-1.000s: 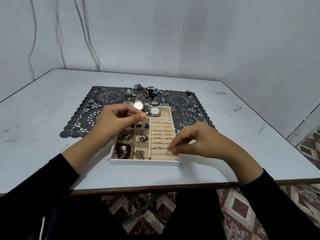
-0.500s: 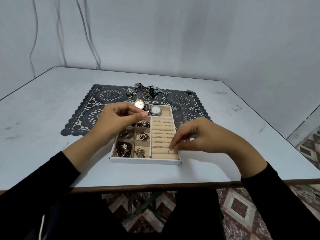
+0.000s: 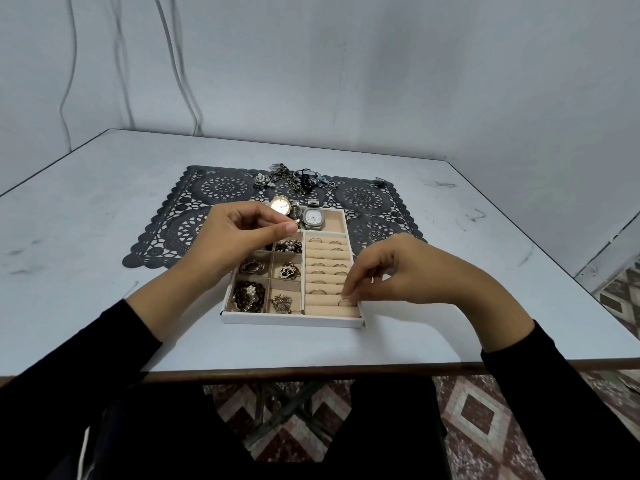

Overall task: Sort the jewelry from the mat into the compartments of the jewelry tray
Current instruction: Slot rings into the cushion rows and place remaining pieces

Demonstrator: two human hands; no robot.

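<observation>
Head view: right hand (image 3: pixel 408 271) pinches a ring (image 3: pixel 346 301) between thumb and forefinger tips. The ring sits at the fingertips' 6 o'clock, in the second-nearest slot at the jewelry tray's (image 3: pixel 294 320) 5 o'clock corner. It stands on edge, band along the 9–3 line of the rolls. Left hand (image 3: pixel 239 237) hovers over the tray's 10 o'clock part, thumb against curled fingers; any content cannot be told. Versus 1.0 s ago: both hands and ring nearly unchanged.

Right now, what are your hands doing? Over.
Right hand pinches ring at near ring row of tray. Left hand hovers pinched over tray, contents unclear. Jewelry pile on mat behind.
</observation>
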